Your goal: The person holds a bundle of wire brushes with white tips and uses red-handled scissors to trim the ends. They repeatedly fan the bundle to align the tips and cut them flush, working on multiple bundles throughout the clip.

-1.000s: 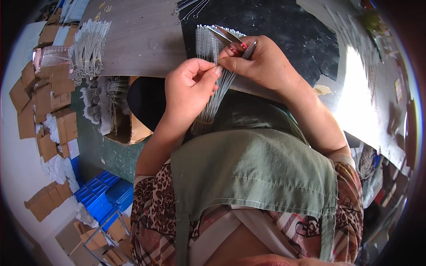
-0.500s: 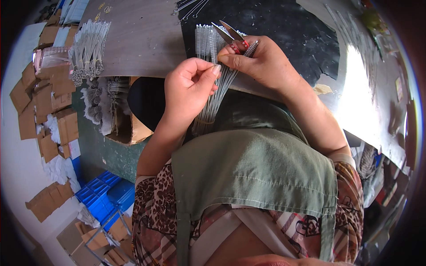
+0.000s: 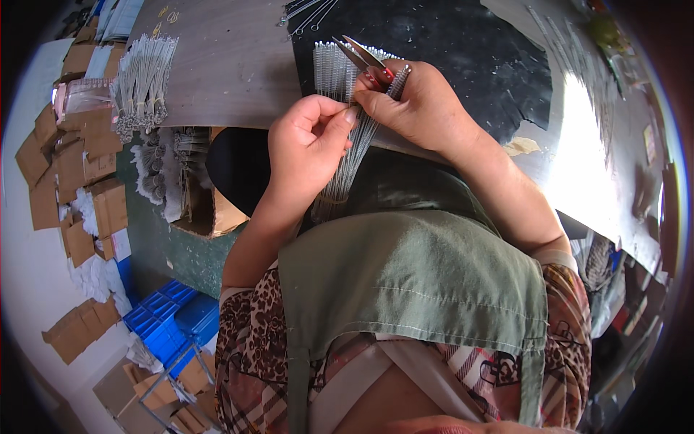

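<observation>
From the head view, my left hand (image 3: pixel 307 148) is closed around a bundle of thin wire brushes (image 3: pixel 345 155), thumb and fingers pinched on the wire stems about midway along. The bundle runs from the bristled tips at the far end, fanned over the dark mat (image 3: pixel 463 50), down to the looped wire ends near my green apron (image 3: pixel 412 289).

My right hand (image 3: pixel 423 108) is closed on a small pair of snips (image 3: pixel 365 56), their blades pointing far and left, lying over the bristle tips. The same hand's fingers also press against the bundle, just beside my left fingertips, so both hands meet on the stems.

The bundle sits in front of my chest, at the near edge of the grey worktable (image 3: pixel 217 65).

On the table's far left lies a heap of finished brushes (image 3: pixel 144 79). Below the table edge, left of my left forearm, an open cardboard box (image 3: pixel 210 210) holds more brushes, bristle ends crowded along its left side. Further left, flat cardboard pieces (image 3: pixel 72 159) are scattered on the floor. Near left, a blue plastic crate (image 3: pixel 170 325) stands; I cannot tell what is inside it.
</observation>
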Available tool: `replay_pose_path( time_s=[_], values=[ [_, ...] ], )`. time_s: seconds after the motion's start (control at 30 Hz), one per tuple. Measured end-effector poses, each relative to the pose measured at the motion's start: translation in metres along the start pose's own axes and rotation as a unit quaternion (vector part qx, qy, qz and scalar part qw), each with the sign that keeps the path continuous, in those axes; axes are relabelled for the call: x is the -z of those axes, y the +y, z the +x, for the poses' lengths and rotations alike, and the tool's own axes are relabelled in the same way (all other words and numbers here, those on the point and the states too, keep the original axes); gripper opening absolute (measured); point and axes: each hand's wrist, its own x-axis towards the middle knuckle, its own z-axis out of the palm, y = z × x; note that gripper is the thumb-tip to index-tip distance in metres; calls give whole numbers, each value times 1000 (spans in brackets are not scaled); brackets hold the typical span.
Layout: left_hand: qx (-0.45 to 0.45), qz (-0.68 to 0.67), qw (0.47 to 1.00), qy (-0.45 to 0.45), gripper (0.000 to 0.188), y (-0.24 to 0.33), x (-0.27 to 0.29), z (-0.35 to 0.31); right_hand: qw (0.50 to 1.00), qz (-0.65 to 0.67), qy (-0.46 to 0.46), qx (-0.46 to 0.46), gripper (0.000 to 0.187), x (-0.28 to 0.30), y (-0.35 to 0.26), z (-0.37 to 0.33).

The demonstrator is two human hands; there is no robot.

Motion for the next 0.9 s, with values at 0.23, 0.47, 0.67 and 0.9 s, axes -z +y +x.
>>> replay_pose_path(
  time_s=[0.23, 0.47, 0.67, 0.9],
  values=[
    [-24, -34, 999, 26, 7, -1, -3, -1, 999, 0, 34, -11, 15, -2, 3, 0],
    [-7, -52, 998, 20, 8, 2, -2, 0, 987, 138, -76, -33, 10, 9, 1, 2],
    [5, -24, 999, 22, 9, 1, -2, 2, 994, 65, -72, -40, 10, 8, -4, 2],
    [-7, -37, 999, 22, 9, 0, -2, 2, 999, 25, -28, -21, 11, 3, 2, 1]
  ],
)
